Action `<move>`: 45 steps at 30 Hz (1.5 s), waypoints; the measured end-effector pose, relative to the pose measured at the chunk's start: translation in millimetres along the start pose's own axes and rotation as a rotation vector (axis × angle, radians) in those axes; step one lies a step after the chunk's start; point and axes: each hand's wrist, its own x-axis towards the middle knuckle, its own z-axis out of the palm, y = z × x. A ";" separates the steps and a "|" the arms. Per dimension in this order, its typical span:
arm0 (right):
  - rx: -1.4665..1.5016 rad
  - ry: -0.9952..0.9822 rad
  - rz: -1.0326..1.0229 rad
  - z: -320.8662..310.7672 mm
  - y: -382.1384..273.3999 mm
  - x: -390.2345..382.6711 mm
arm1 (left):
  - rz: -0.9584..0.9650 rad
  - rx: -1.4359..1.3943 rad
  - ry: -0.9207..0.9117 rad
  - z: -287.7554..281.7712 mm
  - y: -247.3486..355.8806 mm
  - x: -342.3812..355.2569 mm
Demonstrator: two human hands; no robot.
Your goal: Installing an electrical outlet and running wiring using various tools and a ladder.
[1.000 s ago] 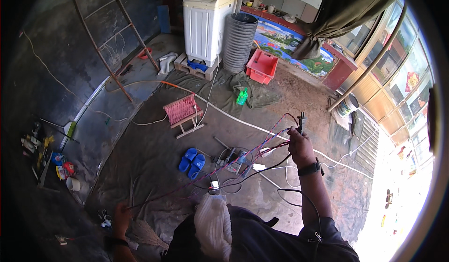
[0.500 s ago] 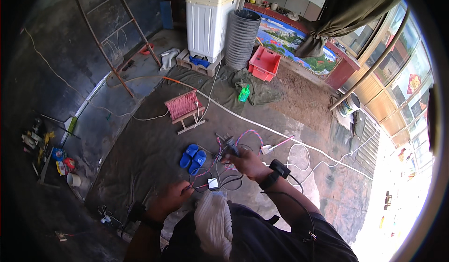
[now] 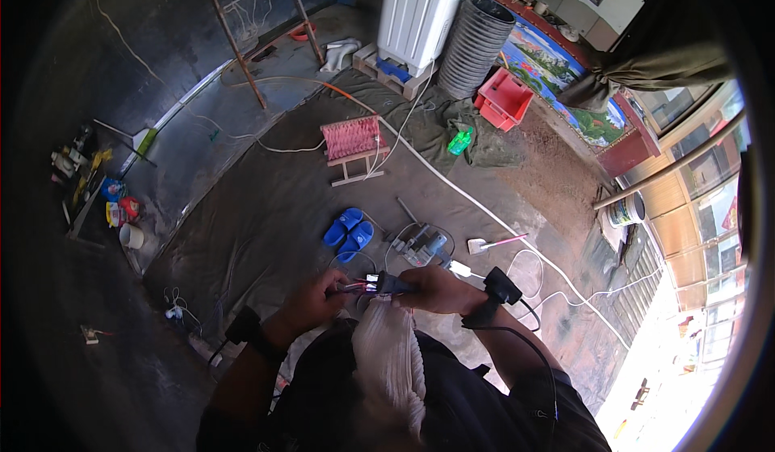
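Close in front of my body, my left hand (image 3: 319, 299) grips thin coloured wires (image 3: 356, 286), its fingers pinched round them. My right hand (image 3: 436, 288) holds a dark plug-like piece (image 3: 389, 284) beside it, where the wires come in; a small bright piece between the hands is too small to make out. A pale cloth (image 3: 386, 355) hangs down my front below my hands. On the dark ground sheet beyond them lie blue slippers (image 3: 347, 234), a grey tool or machine (image 3: 420, 246), a white-headed tool with a pink handle (image 3: 480, 245) and loose cables (image 3: 529, 274).
Farther off stand a pink-topped stool (image 3: 349, 138), a red crate (image 3: 503, 98), a green bottle (image 3: 459, 141), a ribbed grey tube (image 3: 476, 48) and a white appliance (image 3: 416, 20) on a pallet. A ladder (image 3: 238, 56) leans left; a pole (image 3: 670, 159) slants at right. A long hose (image 3: 452, 190) crosses the floor.
My hands have drawn together and down toward my body; the right one came down from high at the right, and the hanging wires are gathered between them. The view has shifted slightly.
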 end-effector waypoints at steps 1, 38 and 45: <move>0.059 0.005 0.026 -5.0 4.8 -6.0 | -0.027 -0.009 0.019 -5.4 -15.0 -6.3; 0.180 -0.217 -0.145 28.4 -67.4 85.3 | -0.144 0.078 0.403 -23.7 -20.1 -84.6; 0.246 -0.012 -0.440 -43.8 -168.7 84.2 | -0.607 -0.042 0.588 -12.2 -83.6 -189.6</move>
